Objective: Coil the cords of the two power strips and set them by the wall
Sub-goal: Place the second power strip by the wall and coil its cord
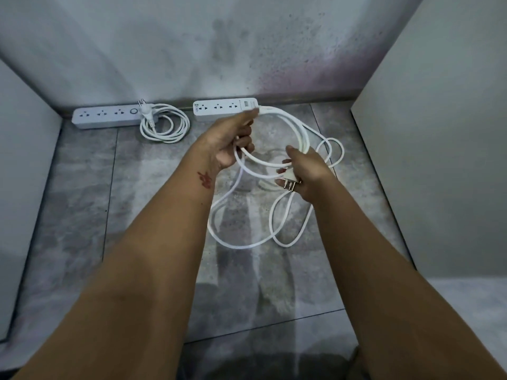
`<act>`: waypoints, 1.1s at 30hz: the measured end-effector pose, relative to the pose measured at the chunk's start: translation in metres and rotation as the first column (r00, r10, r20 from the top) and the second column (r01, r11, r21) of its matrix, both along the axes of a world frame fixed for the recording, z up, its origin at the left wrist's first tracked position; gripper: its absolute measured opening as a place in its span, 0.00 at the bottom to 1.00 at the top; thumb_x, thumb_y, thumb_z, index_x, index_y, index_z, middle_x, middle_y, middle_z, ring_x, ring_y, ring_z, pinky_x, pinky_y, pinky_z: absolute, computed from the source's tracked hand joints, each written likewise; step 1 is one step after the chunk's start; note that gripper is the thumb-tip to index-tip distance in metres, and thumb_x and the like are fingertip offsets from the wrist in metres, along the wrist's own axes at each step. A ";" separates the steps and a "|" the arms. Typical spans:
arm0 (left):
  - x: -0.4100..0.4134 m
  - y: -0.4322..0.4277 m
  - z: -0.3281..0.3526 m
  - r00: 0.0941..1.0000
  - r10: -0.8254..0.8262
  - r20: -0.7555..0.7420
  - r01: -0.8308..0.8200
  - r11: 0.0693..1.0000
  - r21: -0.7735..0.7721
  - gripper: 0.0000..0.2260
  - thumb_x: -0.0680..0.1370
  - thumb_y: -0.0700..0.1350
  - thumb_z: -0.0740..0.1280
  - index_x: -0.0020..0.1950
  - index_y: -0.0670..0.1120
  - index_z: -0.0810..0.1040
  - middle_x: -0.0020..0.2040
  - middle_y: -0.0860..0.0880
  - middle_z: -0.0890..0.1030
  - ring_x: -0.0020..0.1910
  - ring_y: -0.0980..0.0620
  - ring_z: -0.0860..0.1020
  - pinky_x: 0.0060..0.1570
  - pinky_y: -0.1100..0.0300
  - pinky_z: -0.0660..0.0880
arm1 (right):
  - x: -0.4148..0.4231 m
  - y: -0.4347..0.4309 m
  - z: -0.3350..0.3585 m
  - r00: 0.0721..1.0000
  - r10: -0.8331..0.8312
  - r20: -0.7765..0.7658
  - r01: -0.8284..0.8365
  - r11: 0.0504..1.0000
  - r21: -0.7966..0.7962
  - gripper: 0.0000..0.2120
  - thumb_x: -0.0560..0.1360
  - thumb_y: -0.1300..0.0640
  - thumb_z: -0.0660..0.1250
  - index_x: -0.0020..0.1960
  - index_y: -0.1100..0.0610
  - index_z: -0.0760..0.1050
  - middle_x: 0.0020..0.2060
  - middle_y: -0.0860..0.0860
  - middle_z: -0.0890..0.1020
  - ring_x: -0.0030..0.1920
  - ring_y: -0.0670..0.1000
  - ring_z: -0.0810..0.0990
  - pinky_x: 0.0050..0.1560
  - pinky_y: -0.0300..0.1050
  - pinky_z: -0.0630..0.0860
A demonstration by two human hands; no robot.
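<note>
- Grey mottled floor tiles [82, 215] were noted, met by a stained pale wall [192, 50].
- A pale blue power strip [105, 116] was set against the wall, with its coiled white cord [167, 127] beside it.
- A white power strip [219, 108] was laid by the wall; its long white cord [282, 114] was sprawled over the tiles.
- Loops of it were gripped in the left hand [233, 144]; the white three-pin plug [289, 181] was held in the right hand [307, 171].

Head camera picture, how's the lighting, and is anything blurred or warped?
Head view: dim, cool light, with a pinkish cast on the stained grey wall. Head view: wide-angle stretch splays the pale side panels outward. Head view: the loose white cord below the left hand looks slightly smeared.
</note>
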State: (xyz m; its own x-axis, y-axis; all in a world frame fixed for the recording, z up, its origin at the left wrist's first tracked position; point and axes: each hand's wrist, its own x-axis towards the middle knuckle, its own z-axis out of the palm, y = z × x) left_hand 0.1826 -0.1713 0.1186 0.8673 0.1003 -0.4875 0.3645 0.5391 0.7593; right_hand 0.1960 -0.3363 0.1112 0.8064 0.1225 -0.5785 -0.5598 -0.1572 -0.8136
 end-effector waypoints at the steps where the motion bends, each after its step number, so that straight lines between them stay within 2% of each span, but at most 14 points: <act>1: 0.000 0.000 0.001 1.000 0.006 0.000 -0.006 1.000 -0.019 0.12 0.78 0.48 0.68 0.39 0.46 0.69 0.22 0.54 0.60 0.17 0.58 0.57 0.19 0.67 0.62 | 0.000 -0.001 -0.001 0.998 0.040 0.044 -0.037 0.998 -0.052 0.09 0.81 0.53 0.61 0.49 0.58 0.70 0.39 0.56 0.76 0.34 0.52 0.78 0.35 0.50 0.80; 4: 0.002 -0.003 -0.002 0.999 0.043 0.012 -0.044 0.990 0.135 0.13 0.81 0.50 0.64 0.40 0.45 0.69 0.22 0.55 0.59 0.18 0.59 0.54 0.18 0.69 0.53 | 0.004 -0.002 -0.005 0.976 0.121 0.179 -0.073 0.965 -0.254 0.23 0.78 0.41 0.62 0.59 0.60 0.68 0.44 0.56 0.78 0.40 0.55 0.80 0.29 0.45 0.74; 7: 0.003 -0.006 -0.003 0.997 0.062 0.043 -0.072 0.949 0.306 0.13 0.82 0.49 0.62 0.41 0.44 0.70 0.22 0.55 0.60 0.19 0.58 0.55 0.20 0.69 0.53 | 0.008 -0.003 -0.010 0.924 0.248 0.292 -0.081 0.872 -0.483 0.29 0.78 0.36 0.57 0.64 0.61 0.67 0.52 0.58 0.77 0.50 0.59 0.78 0.45 0.49 0.74; 9: 0.004 -0.003 -0.004 0.998 0.048 0.043 -0.062 0.903 0.424 0.13 0.81 0.49 0.63 0.40 0.44 0.71 0.24 0.53 0.62 0.20 0.57 0.56 0.22 0.67 0.54 | 0.010 -0.009 -0.013 0.885 0.337 0.321 -0.083 0.793 -0.604 0.24 0.81 0.42 0.55 0.63 0.61 0.68 0.57 0.59 0.77 0.56 0.60 0.77 0.49 0.47 0.68; 11: 0.004 0.000 -0.006 0.999 0.016 0.031 -0.029 0.875 0.482 0.13 0.81 0.49 0.64 0.40 0.44 0.72 0.26 0.51 0.62 0.21 0.57 0.57 0.23 0.66 0.54 | 0.010 -0.018 -0.014 0.849 0.398 0.348 -0.083 0.750 -0.656 0.17 0.83 0.47 0.54 0.60 0.59 0.70 0.54 0.59 0.80 0.55 0.60 0.78 0.48 0.47 0.68; 17: -0.003 0.002 -0.007 0.977 -0.210 -0.029 0.206 0.903 0.377 0.13 0.82 0.50 0.62 0.40 0.45 0.69 0.22 0.54 0.60 0.19 0.58 0.54 0.20 0.70 0.53 | 0.019 -0.038 -0.010 0.683 0.467 0.562 0.226 0.596 -0.770 0.11 0.83 0.53 0.55 0.54 0.57 0.72 0.52 0.57 0.80 0.55 0.61 0.76 0.43 0.48 0.65; 20: -0.003 0.001 -0.005 0.952 -0.301 -0.056 0.300 0.882 0.363 0.14 0.82 0.51 0.61 0.40 0.46 0.68 0.22 0.55 0.60 0.18 0.59 0.54 0.18 0.71 0.52 | 0.026 -0.047 -0.018 0.668 0.496 0.555 0.257 0.546 -0.797 0.09 0.82 0.53 0.56 0.54 0.54 0.72 0.51 0.54 0.81 0.54 0.59 0.77 0.49 0.51 0.68; 22: -0.003 -0.001 -0.004 0.946 -0.321 -0.041 0.320 0.905 0.281 0.14 0.83 0.51 0.59 0.40 0.46 0.68 0.22 0.55 0.60 0.18 0.60 0.54 0.17 0.71 0.51 | 0.029 -0.047 -0.026 0.761 0.373 0.531 0.130 0.714 -0.688 0.07 0.81 0.53 0.58 0.51 0.53 0.73 0.47 0.52 0.81 0.49 0.55 0.77 0.52 0.52 0.70; 24: -0.003 -0.004 -0.005 0.951 -0.309 -0.010 0.305 0.932 0.196 0.14 0.83 0.51 0.58 0.40 0.46 0.67 0.22 0.55 0.59 0.17 0.61 0.54 0.16 0.72 0.51 | 0.030 -0.043 -0.028 0.899 0.200 0.389 -0.051 0.931 -0.361 0.06 0.80 0.57 0.60 0.46 0.53 0.74 0.44 0.54 0.81 0.42 0.52 0.76 0.49 0.53 0.74; 25: -0.003 -0.005 -0.005 0.957 -0.290 0.005 0.285 0.945 0.160 0.15 0.83 0.52 0.57 0.40 0.47 0.67 0.21 0.55 0.59 0.17 0.61 0.54 0.16 0.72 0.52 | 0.027 -0.041 -0.025 0.954 0.144 0.264 -0.106 0.982 -0.155 0.07 0.80 0.59 0.60 0.45 0.54 0.75 0.44 0.56 0.81 0.40 0.53 0.76 0.49 0.57 0.77; 27: -0.002 -0.007 -0.007 0.975 -0.222 0.014 0.219 0.969 0.115 0.15 0.83 0.52 0.57 0.39 0.47 0.66 0.21 0.55 0.58 0.16 0.61 0.54 0.16 0.72 0.51 | 0.023 -0.040 -0.018 0.995 0.093 0.024 -0.096 0.979 0.182 0.11 0.82 0.54 0.59 0.50 0.59 0.77 0.48 0.60 0.82 0.43 0.57 0.80 0.59 0.62 0.76; 30: -0.001 -0.011 -0.009 0.993 -0.114 0.008 0.111 0.982 0.154 0.16 0.83 0.52 0.58 0.37 0.48 0.64 0.22 0.55 0.59 0.18 0.59 0.54 0.17 0.71 0.52 | 0.023 -0.038 -0.005 0.981 0.126 -0.146 -0.067 0.933 0.354 0.30 0.80 0.37 0.54 0.58 0.64 0.76 0.55 0.63 0.83 0.53 0.60 0.83 0.60 0.57 0.78; 31: -0.001 -0.013 -0.010 0.996 -0.091 0.015 0.087 0.982 0.167 0.16 0.83 0.53 0.57 0.37 0.49 0.64 0.22 0.55 0.59 0.18 0.59 0.54 0.18 0.71 0.52 | 0.021 -0.035 0.001 0.980 0.141 -0.143 -0.080 0.926 0.370 0.29 0.79 0.38 0.56 0.59 0.64 0.75 0.55 0.63 0.83 0.53 0.59 0.84 0.57 0.54 0.80; 33: -0.002 -0.018 -0.012 0.998 -0.052 0.031 0.044 0.979 0.200 0.16 0.83 0.52 0.57 0.37 0.49 0.63 0.22 0.55 0.60 0.19 0.58 0.54 0.19 0.70 0.53 | 0.019 -0.030 0.008 0.982 0.166 -0.092 -0.123 0.927 0.355 0.16 0.81 0.51 0.61 0.57 0.64 0.75 0.53 0.62 0.83 0.50 0.57 0.85 0.51 0.50 0.83</act>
